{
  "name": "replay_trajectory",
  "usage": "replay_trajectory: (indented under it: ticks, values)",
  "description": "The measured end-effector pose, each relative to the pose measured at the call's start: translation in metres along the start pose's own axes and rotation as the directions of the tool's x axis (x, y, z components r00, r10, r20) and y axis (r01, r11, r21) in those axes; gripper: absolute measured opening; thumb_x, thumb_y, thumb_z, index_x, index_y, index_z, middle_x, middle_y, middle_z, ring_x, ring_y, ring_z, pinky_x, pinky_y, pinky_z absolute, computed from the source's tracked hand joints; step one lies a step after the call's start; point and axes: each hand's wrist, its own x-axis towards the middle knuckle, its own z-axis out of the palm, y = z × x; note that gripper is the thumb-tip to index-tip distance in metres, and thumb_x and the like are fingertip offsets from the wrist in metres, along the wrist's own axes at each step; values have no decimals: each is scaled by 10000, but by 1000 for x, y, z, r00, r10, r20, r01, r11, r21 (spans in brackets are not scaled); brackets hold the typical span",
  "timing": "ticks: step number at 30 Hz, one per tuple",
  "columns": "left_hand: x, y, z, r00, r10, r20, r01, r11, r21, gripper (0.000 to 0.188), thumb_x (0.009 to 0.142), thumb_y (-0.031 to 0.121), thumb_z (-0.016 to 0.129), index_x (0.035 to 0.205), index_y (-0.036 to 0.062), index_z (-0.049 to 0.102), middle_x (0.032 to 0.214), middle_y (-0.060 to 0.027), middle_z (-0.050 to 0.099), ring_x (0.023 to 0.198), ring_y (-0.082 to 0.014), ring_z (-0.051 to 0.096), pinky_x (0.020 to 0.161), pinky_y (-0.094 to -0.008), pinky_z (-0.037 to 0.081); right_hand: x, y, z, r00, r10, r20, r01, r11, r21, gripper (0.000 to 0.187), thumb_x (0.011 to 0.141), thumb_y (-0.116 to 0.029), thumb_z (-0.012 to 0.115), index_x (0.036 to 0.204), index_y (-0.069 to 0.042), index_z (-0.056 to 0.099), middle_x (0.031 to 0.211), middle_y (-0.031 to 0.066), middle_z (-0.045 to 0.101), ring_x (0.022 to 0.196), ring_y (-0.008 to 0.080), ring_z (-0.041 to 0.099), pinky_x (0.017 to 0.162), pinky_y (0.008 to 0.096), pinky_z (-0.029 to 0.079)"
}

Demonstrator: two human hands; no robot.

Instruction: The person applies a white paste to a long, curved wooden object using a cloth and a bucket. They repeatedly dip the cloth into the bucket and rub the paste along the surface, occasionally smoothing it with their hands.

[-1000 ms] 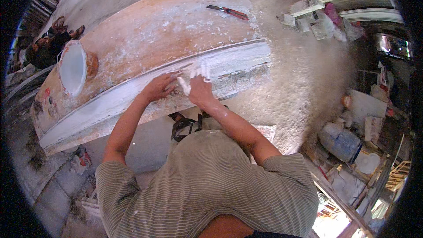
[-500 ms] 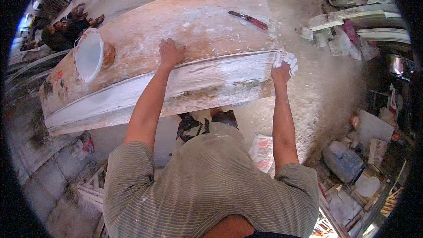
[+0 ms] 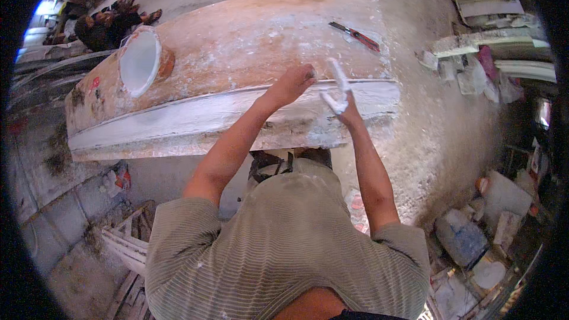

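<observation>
In front of me lies a large curved board (image 3: 237,35), its top brown and spotted with white. White plaster (image 3: 189,112) coats the long side facing me. Over its edge, my left hand (image 3: 290,85) is closed, fingers curled together; a small dark spot shows at the fingertips, and what they hold, if anything, I cannot make out. Close by on the right, my right hand (image 3: 341,93) has thumb and fingers apart, thickly smeared with white paste, and grips nothing. A red and black utility knife (image 3: 357,37) rests on the board beyond my hands.
A white-lined bucket (image 3: 139,62) stands on the board's left part. Beyond it, a person (image 3: 101,28) sits low at the far left. To the right are piled white pieces (image 3: 468,53), a blue-grey container (image 3: 462,237) and scraps. Some wooden frames (image 3: 127,240) lie at lower left.
My right hand has left the board's right end and moved left, its fingers now spread. My left hand has lifted off the top and moved right, towards it. The view has shifted slightly.
</observation>
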Motion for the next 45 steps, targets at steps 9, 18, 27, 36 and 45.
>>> replay_trajectory:
  ticks: [9,18,27,36,45]
  values:
    - [-48,15,-48,967,-237,-87,233,971,-61,241,800,159,656,983,6,618,910,-205,648,840,-317,642,741,-383,489,-4,49,-20,928,-89,362,196,943,-271,319,906,-208,526,1194,-72,547,1103,102,591,994,237,556,868,336,443]
    - [-116,-76,7,966,-216,-143,221,975,17,158,770,118,633,884,9,636,864,-188,606,844,-352,574,759,-402,460,-91,172,-169,832,332,443,274,448,-851,275,791,-157,513,992,16,586,1138,216,546,1095,374,508,966,431,397]
    - [-192,-114,-33,909,-279,-311,333,933,137,240,833,234,611,1009,75,650,1076,-164,587,1155,-367,452,999,-418,370,-18,157,-45,419,221,881,751,460,-473,148,711,-166,581,801,-57,624,927,139,570,888,308,556,707,454,459]
    - [-297,-144,-76,684,-393,-614,456,888,-60,338,818,250,624,1107,77,602,1199,-222,498,1199,-401,400,1030,-437,327,27,37,256,125,-91,988,900,430,-74,159,659,-62,573,803,-30,631,898,199,568,851,345,605,641,438,514]
    - [-424,-254,-179,507,-424,-750,489,858,-155,559,837,254,595,1290,-12,406,1354,-238,364,1290,-371,306,1081,-415,256,33,-56,537,219,-142,965,869,478,-127,335,651,-65,613,984,-34,604,1065,226,534,994,368,546,787,459,492]
